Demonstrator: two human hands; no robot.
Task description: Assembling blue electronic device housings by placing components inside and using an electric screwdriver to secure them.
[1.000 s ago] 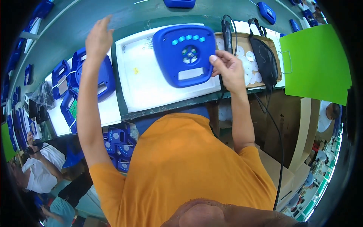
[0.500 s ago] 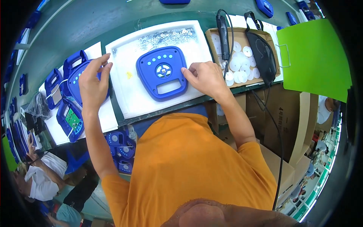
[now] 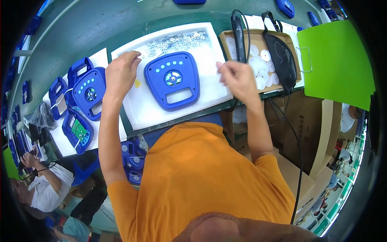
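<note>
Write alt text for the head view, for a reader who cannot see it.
A person in an orange shirt holds both hands over a white tray bearing a blue plastic housing: left hand at the tray's left edge, right hand near a cardboard box of white discs.

A long green work surface [image 3: 100, 24] runs across the upper part of the view, its front edge curving with the lens. To its right stands a bright green flat panel [image 3: 338, 60] with a wire handle on its left edge. Below that panel, brown cardboard boxes [image 3: 298, 121] are stacked under and beside the surface. A black cable [image 3: 300, 161] hangs down in front of them. At lower left another person in a white shirt [image 3: 48, 189] sits near the surface end. The lighting is even and bright, with no hard shadows.
</note>
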